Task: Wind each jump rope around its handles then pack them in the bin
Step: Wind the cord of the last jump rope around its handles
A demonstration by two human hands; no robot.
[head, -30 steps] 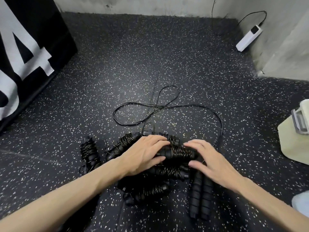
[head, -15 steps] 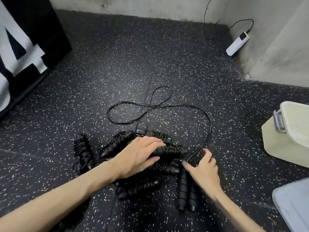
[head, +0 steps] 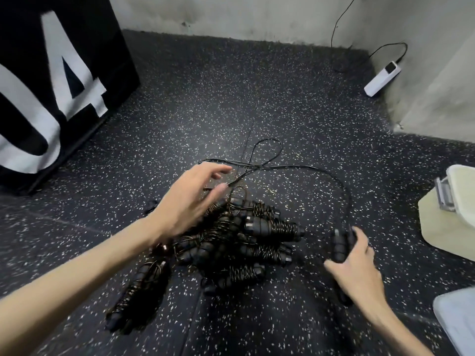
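Black wound ropes [head: 239,242] lie heaped at centre. Left hand [head: 190,201], fingers spread, hovers over the heap's 10 o'clock side. Right hand [head: 352,263], at 3 o'clock, grips the handles [head: 339,246] of the unwound rope [head: 308,167]. Winding likely comes next; bin [head: 460,199] far right.

Black ropes [head: 246,242], white-speckled floor [head: 231,104]
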